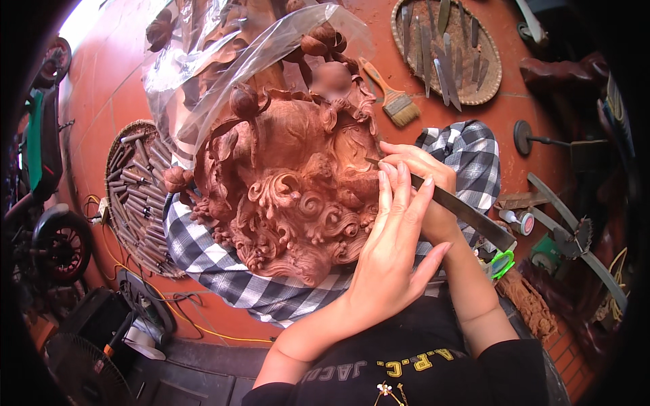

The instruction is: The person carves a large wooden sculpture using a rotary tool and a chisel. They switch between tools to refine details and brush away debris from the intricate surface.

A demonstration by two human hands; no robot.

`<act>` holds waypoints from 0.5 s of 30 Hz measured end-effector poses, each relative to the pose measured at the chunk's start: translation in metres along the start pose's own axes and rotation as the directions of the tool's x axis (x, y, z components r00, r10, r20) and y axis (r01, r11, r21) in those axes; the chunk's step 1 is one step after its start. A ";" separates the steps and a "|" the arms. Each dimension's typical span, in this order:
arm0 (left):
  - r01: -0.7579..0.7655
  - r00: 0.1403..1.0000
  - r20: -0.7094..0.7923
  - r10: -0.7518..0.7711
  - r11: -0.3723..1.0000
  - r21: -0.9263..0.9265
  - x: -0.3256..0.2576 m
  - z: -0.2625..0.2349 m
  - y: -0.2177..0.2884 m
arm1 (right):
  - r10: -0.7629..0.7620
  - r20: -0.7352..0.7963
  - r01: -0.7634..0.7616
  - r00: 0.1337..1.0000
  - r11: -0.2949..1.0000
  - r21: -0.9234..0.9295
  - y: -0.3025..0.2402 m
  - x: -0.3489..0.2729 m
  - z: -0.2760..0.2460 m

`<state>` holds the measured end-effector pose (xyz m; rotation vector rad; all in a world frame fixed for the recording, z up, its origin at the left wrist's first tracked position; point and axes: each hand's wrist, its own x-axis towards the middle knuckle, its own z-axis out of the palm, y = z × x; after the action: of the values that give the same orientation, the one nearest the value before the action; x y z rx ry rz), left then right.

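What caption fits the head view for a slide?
Both hands work a chisel on a wood carving resting on checked cloth: right hand grips it, left hand steadies.

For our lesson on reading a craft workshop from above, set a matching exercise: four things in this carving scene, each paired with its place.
Things:
1. paintbrush
2. checked cloth
3. long chisel
4. clear plastic sheet

Places:
a. under the wood carving
b. draped over the carving's far end
c. in the right hand
d. on the red floor beside the upper round tray

Pairs: 1-d, 2-a, 3-c, 4-b
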<state>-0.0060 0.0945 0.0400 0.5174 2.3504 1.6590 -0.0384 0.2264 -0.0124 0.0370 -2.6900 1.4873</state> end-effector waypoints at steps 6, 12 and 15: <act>0.012 1.000 0.016 -0.012 1.000 0.007 -0.004 -0.004 0.000 | 0.028 0.048 -0.027 0.998 0.999 -0.029 -0.007 0.002 -0.004; 0.034 0.999 0.021 -0.035 0.999 0.027 -0.006 -0.002 0.006 | -0.021 0.063 0.023 0.998 0.999 -0.032 -0.004 0.004 -0.008; 0.022 1.000 0.015 -0.022 1.000 -0.021 -0.001 0.005 -0.001 | 0.013 0.108 -0.017 0.994 0.999 0.040 0.004 0.009 -0.013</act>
<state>-0.0034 0.0979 0.0371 0.4960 2.3172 1.6636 -0.0471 0.2392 -0.0080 0.1022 -2.7483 1.5887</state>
